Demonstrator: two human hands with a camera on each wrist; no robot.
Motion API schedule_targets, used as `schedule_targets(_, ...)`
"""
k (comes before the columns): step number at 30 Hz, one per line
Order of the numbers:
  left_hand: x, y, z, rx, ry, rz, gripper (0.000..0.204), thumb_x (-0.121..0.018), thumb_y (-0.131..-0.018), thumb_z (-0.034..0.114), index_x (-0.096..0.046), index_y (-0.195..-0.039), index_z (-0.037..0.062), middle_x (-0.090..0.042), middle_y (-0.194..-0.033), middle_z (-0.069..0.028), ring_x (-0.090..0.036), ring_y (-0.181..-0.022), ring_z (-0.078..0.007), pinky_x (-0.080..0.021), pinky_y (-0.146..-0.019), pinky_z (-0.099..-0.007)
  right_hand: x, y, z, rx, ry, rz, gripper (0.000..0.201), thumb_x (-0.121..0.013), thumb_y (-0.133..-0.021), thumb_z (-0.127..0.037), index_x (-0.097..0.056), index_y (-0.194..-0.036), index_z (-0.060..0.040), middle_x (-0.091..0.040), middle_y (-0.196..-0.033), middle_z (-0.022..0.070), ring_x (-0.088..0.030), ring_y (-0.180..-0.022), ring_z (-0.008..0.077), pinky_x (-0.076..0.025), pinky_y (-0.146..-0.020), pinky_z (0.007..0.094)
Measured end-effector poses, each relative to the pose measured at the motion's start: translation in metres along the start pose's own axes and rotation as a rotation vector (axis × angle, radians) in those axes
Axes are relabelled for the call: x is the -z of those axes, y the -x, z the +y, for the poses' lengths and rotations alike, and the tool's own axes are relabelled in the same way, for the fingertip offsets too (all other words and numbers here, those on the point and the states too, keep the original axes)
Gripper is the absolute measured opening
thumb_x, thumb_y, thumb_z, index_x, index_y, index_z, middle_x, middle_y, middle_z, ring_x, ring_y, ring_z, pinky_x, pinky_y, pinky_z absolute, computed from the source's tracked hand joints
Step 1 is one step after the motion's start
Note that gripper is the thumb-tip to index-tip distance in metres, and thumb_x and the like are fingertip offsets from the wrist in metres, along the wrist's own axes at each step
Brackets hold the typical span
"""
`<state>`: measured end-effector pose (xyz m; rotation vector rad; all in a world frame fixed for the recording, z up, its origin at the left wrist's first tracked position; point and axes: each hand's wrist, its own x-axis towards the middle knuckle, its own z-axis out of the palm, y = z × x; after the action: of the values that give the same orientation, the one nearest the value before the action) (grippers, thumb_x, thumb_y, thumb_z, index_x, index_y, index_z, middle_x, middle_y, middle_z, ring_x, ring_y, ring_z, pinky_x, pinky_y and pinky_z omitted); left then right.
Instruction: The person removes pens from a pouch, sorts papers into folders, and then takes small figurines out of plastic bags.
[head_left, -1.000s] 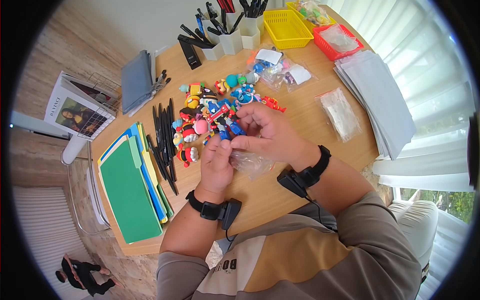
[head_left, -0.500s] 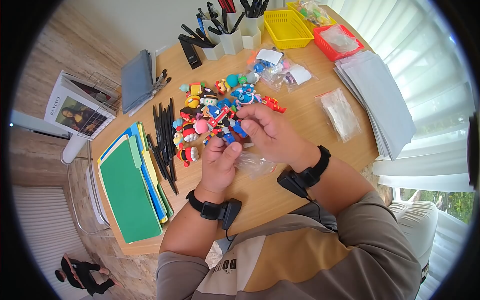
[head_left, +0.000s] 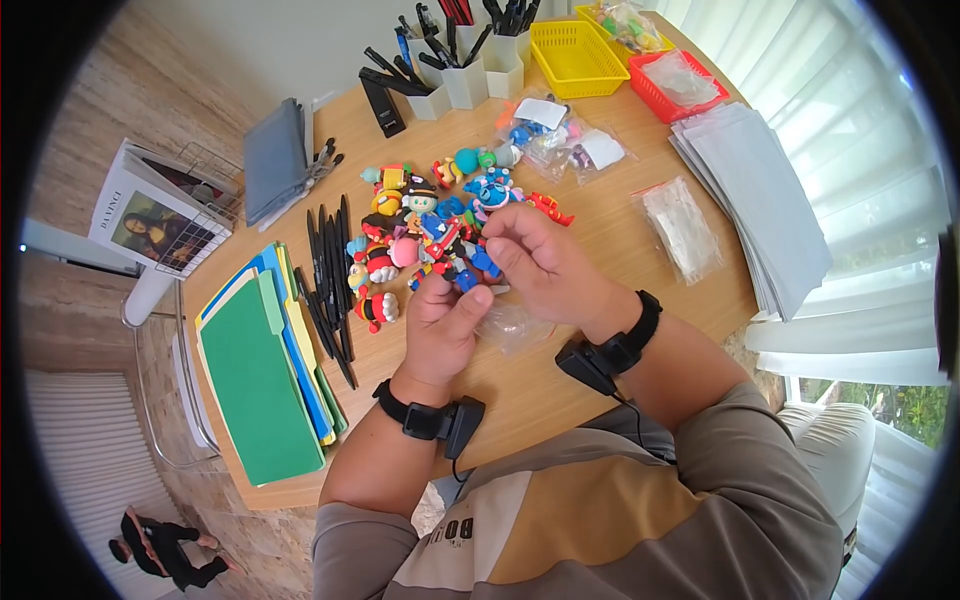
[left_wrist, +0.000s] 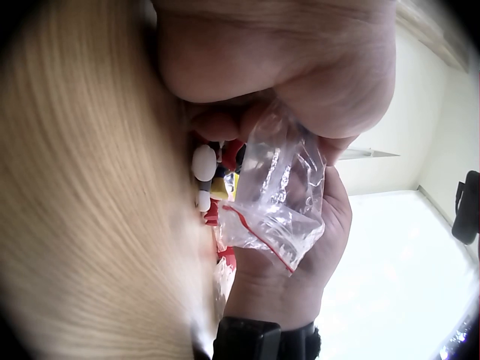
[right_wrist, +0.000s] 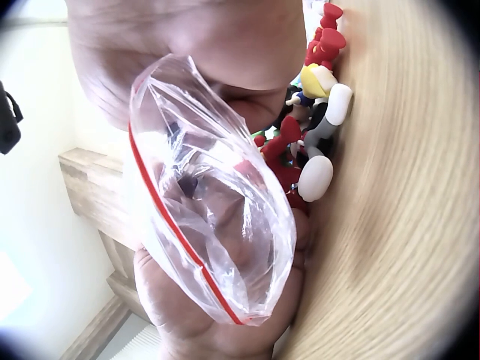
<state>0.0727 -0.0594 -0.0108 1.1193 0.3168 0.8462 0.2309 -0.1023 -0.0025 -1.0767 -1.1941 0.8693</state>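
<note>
A clear zip bag (right_wrist: 217, 202) with a red strip hangs between the two hands, its mouth spread toward the right wrist camera. In the head view the bag (head_left: 515, 328) shows below the fingers. My left hand (head_left: 440, 325) holds the bag with curled fingers, its thumb beside a blue toy part (head_left: 467, 279). On the other side, my right hand (head_left: 545, 262) pinches the bag, fingers bent, with a blue piece (head_left: 485, 262) near the thumb. Some fingertips are hidden behind the plastic. Just beyond lies a pile of colourful toy figures (head_left: 405, 250).
Black pens (head_left: 328, 280) and coloured folders (head_left: 265, 370) lie left. Pen holders (head_left: 465, 85), a yellow basket (head_left: 575, 60) and a red basket (head_left: 690, 105) stand at the back. Bagged toys (head_left: 545, 135), a flat plastic packet (head_left: 680, 230) and grey envelopes (head_left: 755, 205) lie right.
The thumbs, which touched a second ago, have parted. My right hand has shifted slightly up and away, and my left hand slightly right; more of the toy pile shows between them.
</note>
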Motion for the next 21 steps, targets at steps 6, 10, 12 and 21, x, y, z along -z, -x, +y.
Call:
schedule_targets(6,0.003,0.0008,-0.0009,0.067,-0.011,0.053,0.023,-0.061,-0.096,0.014,-0.061,-0.117,0.0032,-0.063,-0.11,-0.0001,-0.056,-0.101,-0.0086,-0.044,-0.091,-0.0264,-0.0009,0.001,-0.0045,-0.096,-0.297,-0.078,0.029,-0.068,-0.087,-0.005,-0.052,-0.111,-0.0038,-0.058,-0.089,0.0009,-0.053,-0.077,0.0052,-0.047,-0.065,0.0239)
schedule_targets(10,-0.0021,0.0013,0.0001,0.078,-0.077,0.104,0.024,-0.057,-0.099,0.021,-0.061,-0.114,0.0025,-0.062,-0.104,0.0015,-0.055,-0.093,-0.0064,-0.045,-0.084,-0.0241,-0.0004,-0.0017,-0.0008,-0.135,-0.312,-0.111,0.038,-0.072,-0.084,-0.003,-0.052,-0.116,-0.0022,-0.059,-0.093,0.0018,-0.055,-0.081,0.006,-0.049,-0.07,0.0231)
schedule_targets(12,-0.0015,0.0023,-0.0012,0.071,-0.107,0.113,0.027,-0.056,-0.1,0.026,-0.061,-0.113,0.0024,-0.062,-0.102,0.0017,-0.054,-0.091,-0.0061,-0.045,-0.082,-0.0235,-0.0001,-0.0025,-0.0012,-0.141,-0.311,-0.122,0.039,-0.071,-0.084,-0.002,-0.052,-0.118,-0.0021,-0.059,-0.093,0.0019,-0.055,-0.082,0.0065,-0.049,-0.072,0.0232)
schedule_targets(21,0.0042,0.0038,-0.0032,0.047,-0.162,0.086,0.038,-0.053,-0.101,0.038,-0.062,-0.111,0.0026,-0.061,-0.102,0.0012,-0.052,-0.091,-0.0069,-0.044,-0.081,-0.0241,0.0003,-0.0027,0.0021,-0.132,-0.408,-0.091,0.033,-0.07,-0.086,-0.002,-0.051,-0.113,-0.0026,-0.059,-0.093,0.0025,-0.056,-0.083,0.0071,-0.051,-0.074,0.0242)
